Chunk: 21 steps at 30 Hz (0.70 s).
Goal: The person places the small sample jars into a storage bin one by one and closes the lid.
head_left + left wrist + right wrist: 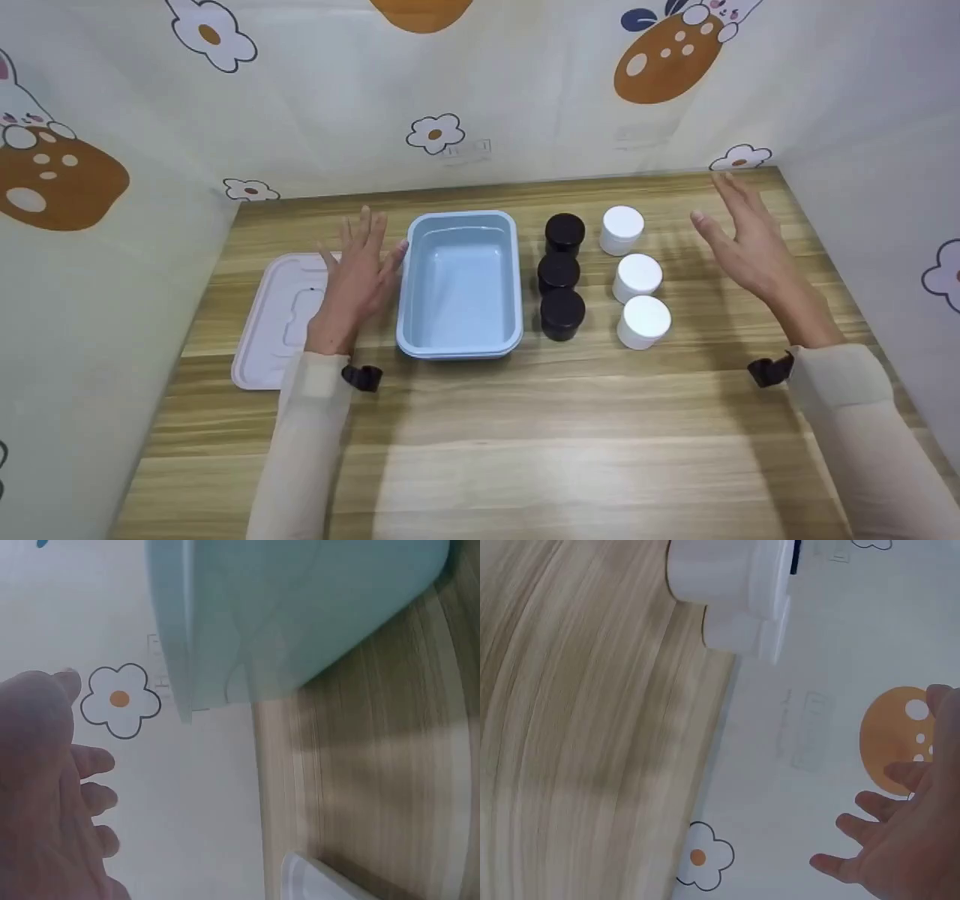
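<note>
The left hand [356, 281] is by the blue tub [461, 292] and pale lid [262, 330], and the right hand [750, 251] is right of the white jars [638, 277] — both are wide open and hold nothing. The tub sits on the surface [525, 450], left of the black jars [559, 270]. It looks light, stiff and maybe a bit slippery — its rim [459, 350] seems best to grab, with one hand on each side. I count one tub, one lid, three black jars and three white jars
</note>
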Each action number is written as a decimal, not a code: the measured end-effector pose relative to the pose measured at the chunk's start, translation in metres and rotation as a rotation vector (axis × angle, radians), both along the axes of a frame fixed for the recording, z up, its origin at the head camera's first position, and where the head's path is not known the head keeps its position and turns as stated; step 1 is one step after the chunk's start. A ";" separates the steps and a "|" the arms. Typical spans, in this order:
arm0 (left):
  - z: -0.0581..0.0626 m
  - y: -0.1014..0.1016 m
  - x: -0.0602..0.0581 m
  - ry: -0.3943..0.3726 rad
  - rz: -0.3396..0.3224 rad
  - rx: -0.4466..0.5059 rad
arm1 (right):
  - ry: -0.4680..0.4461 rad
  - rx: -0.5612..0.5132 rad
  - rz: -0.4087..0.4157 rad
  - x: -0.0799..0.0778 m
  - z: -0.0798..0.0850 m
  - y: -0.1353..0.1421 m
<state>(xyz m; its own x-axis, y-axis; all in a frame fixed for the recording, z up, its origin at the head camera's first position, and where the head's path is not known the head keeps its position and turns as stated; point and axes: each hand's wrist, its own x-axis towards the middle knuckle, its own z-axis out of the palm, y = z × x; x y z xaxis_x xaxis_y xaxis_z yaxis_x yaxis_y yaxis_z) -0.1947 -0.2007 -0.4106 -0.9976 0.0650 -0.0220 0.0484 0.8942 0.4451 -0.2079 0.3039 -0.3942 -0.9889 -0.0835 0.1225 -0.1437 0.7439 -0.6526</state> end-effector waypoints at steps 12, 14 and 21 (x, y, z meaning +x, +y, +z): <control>-0.005 0.008 0.013 -0.059 0.066 0.264 | 0.165 -0.508 0.028 0.023 -0.015 -0.017; -0.007 0.009 0.015 -0.067 0.077 0.303 | 0.150 -0.563 0.061 0.025 -0.020 -0.019; -0.014 0.006 0.018 -0.124 0.121 0.468 | 0.057 -0.774 0.122 0.034 -0.041 -0.022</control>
